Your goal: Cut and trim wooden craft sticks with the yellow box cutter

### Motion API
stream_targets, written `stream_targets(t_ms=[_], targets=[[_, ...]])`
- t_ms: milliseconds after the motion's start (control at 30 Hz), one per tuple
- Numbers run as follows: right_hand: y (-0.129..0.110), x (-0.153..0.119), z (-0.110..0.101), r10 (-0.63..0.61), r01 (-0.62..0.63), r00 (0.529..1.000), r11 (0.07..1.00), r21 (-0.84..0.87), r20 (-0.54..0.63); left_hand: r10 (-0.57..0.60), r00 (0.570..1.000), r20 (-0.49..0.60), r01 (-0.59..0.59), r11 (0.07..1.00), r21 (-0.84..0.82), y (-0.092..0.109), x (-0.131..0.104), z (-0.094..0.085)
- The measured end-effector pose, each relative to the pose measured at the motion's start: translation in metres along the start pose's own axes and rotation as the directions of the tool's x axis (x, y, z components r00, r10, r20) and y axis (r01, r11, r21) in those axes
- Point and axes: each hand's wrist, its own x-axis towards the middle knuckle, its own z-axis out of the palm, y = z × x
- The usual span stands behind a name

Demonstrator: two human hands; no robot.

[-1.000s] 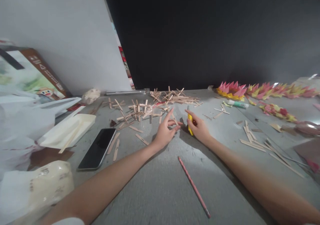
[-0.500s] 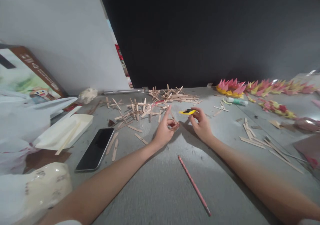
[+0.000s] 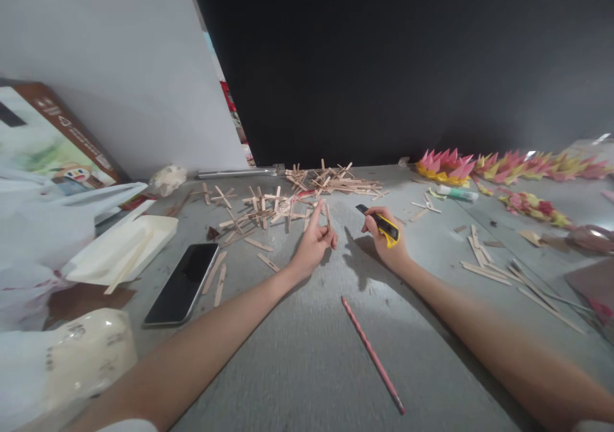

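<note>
Spanning the grey table (image 3: 297, 355) before a black panel (image 3: 407, 67), hands grip cutter (image 3: 388, 228) and stick (image 3: 328, 216).

One cutter (image 3: 392, 230) and one wooden stick (image 3: 329, 215) are being held by two hands (image 3: 311, 246); one phone (image 3: 183, 286), one pencil (image 3: 373, 354), one tray (image 3: 158, 233), one glue stick (image 3: 457, 193) and uncountably many loose sticks (image 3: 263, 207) are being borne by one desk (image 3: 297, 355).

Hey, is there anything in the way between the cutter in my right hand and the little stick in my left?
Nothing visible stands between the yellow cutter in your right hand and the wooden stick in your left hand. The pink pencil lies nearer you, outside that gap.
</note>
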Motion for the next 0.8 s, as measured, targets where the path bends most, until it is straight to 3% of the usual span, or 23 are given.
stream_targets(t_ms=[133, 367, 500, 800], targets=[[-0.003, 0.000, 0.000, 0.022, -0.022, 1.000, 0.999, -0.025, 0.010, -0.058, 0.997, -0.043, 0.055, 0.996, -0.068, 0.002, 0.005, -0.003], [-0.004, 0.000, 0.000, 0.025, -0.022, 0.998, 0.999, -0.042, 0.052, -0.162, 0.987, 0.007, 0.162, 0.986, 0.030, 0.005, 0.006, -0.001], [-0.002, 0.001, 0.000, 0.021, -0.017, 0.998, 0.998, -0.060, 0.061, -0.145, 0.989, -0.030, 0.146, 0.989, 0.033, -0.002, 0.006, 0.001], [-0.004, 0.000, -0.001, 0.034, -0.028, 0.996, 0.997, -0.079, 0.078, -0.091, 0.994, 0.062, 0.093, 0.995, -0.035, -0.001, 0.002, 0.002]])
